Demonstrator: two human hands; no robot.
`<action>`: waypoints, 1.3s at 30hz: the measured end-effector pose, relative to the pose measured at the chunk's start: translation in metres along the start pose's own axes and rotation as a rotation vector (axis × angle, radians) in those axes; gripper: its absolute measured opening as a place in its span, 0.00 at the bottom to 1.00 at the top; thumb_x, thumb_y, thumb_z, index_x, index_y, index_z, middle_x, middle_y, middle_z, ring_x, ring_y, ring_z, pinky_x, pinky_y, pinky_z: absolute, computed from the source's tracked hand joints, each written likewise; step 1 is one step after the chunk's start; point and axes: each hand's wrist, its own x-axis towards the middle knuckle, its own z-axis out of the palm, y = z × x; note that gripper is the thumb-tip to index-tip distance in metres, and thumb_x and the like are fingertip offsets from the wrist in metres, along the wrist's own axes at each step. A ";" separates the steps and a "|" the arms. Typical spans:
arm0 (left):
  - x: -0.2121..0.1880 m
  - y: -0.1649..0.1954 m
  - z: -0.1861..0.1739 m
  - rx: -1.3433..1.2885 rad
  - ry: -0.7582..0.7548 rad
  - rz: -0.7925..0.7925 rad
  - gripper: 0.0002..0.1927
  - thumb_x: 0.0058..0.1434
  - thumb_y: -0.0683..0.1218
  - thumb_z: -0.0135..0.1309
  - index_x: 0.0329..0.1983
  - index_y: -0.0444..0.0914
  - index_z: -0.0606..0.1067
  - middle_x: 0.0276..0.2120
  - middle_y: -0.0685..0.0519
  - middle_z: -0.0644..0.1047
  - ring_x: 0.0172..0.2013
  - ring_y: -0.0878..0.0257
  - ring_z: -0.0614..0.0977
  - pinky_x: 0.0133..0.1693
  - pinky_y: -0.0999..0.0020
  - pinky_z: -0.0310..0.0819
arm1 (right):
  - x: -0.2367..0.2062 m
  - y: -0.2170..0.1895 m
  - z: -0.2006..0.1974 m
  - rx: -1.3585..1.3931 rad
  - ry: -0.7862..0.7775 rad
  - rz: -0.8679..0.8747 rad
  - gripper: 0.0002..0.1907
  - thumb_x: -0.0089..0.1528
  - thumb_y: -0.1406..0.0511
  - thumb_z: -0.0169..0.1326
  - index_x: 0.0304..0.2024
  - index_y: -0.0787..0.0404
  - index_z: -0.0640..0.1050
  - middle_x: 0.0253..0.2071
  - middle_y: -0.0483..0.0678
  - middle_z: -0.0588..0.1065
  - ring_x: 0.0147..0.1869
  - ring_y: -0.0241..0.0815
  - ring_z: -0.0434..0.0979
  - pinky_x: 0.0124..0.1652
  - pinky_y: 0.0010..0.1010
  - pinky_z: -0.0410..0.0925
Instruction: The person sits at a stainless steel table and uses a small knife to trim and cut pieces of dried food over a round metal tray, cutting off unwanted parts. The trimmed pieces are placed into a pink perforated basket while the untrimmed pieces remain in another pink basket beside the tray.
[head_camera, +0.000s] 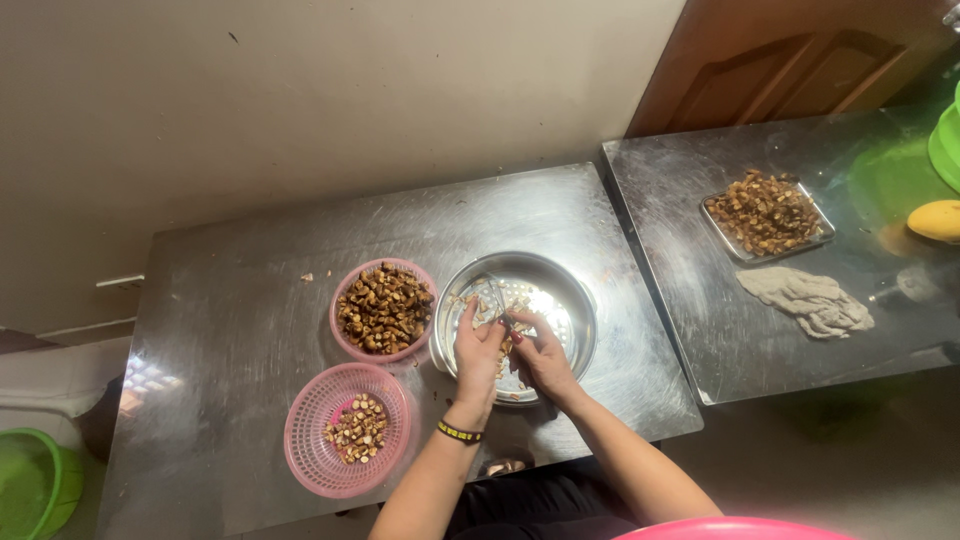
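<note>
**Operator:** Pink rim (735, 527) at the very near edge, partly cut off; I cannot tell what it belongs to. Just beyond it, both forearms reach out over the near steel table (230, 420).

**Observer:** Hand states?

**Operator:** Left hand (478, 352) and right hand (541, 358) are drawn close together over the perforated steel bowl (575, 300), fingers curled around a small piece. A thin metal tool (497, 293) sticks up between them; I cannot tell which hand grips it. A dark wristband with yellow marks (459, 432) sits on the left wrist.

**Observer:** Where is the material?

**Operator:** Near left, a pink mesh basket (305, 440) holds a small heap of brown pieces (357, 428), mostly bare floor around it. Farther, just left of the bowl, a pink bowl (345, 300) is heaped full of darker brown pieces (385, 308). Pale scraps (462, 300) lie in the steel bowl.

**Observer:** Progress?

**Operator:** My judgement: early. Little is in the basket, much is in the full bowl.

**Observer:** Far side?

**Operator:** On the right table (660, 200), a steel tray (718, 228) of similar pieces, a crumpled grey cloth (808, 298), and a yellow object (938, 220) at the edge.
</note>
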 end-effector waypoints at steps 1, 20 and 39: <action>0.004 0.000 -0.002 -0.110 -0.013 -0.025 0.36 0.65 0.34 0.50 0.74 0.29 0.52 0.38 0.46 0.82 0.39 0.65 0.82 0.42 0.74 0.77 | 0.000 0.001 0.000 -0.018 -0.010 -0.007 0.22 0.69 0.61 0.50 0.66 0.55 0.68 0.22 0.45 0.72 0.18 0.30 0.65 0.17 0.21 0.57; 0.017 0.005 -0.013 0.130 0.106 0.138 0.38 0.63 0.31 0.51 0.75 0.30 0.52 0.38 0.45 0.82 0.39 0.65 0.82 0.42 0.76 0.76 | 0.004 -0.014 -0.024 -0.211 0.080 -0.010 0.31 0.67 0.62 0.47 0.74 0.48 0.61 0.25 0.46 0.77 0.18 0.29 0.69 0.18 0.21 0.64; -0.001 -0.001 -0.004 0.732 0.027 0.364 0.10 0.64 0.39 0.53 0.47 0.34 0.81 0.44 0.43 0.82 0.42 0.52 0.83 0.46 0.62 0.76 | 0.005 -0.007 -0.024 -0.102 0.112 0.091 0.31 0.67 0.63 0.42 0.74 0.50 0.63 0.24 0.45 0.73 0.18 0.30 0.64 0.18 0.21 0.59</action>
